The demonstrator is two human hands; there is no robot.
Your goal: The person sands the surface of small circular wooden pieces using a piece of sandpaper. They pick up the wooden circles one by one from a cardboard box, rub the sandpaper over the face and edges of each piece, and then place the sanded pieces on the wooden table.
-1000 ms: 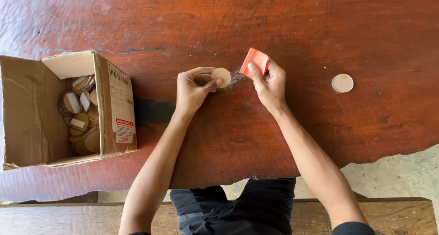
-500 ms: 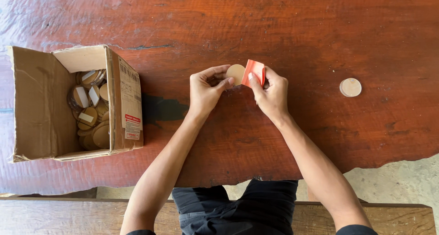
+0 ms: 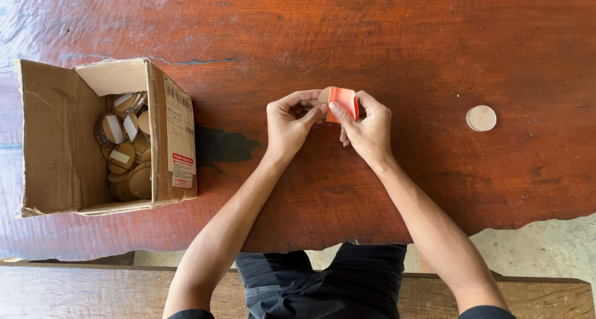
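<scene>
Above the middle of a reddish wooden table [image 3: 385, 39], both my hands meet on one small object. My left hand [image 3: 290, 124] pinches a round tan disc [image 3: 323, 95] at its left edge. My right hand [image 3: 366, 127] presses an orange-red sheet [image 3: 343, 100] over the disc, so most of the disc is hidden behind the sheet and my fingers. A second pale round disc [image 3: 481, 118] lies alone on the table to the right, well clear of my right hand.
An open cardboard box [image 3: 68, 139] lies on its side at the left, holding several tan discs [image 3: 127, 145], some with white labels. A dark stain [image 3: 226, 146] marks the wood beside it. A wooden bench [image 3: 74, 291] runs below the table's near edge.
The orange-red sheet, held apart from the disc at first, has been brought against it and now covers most of it. My hands have closed together.
</scene>
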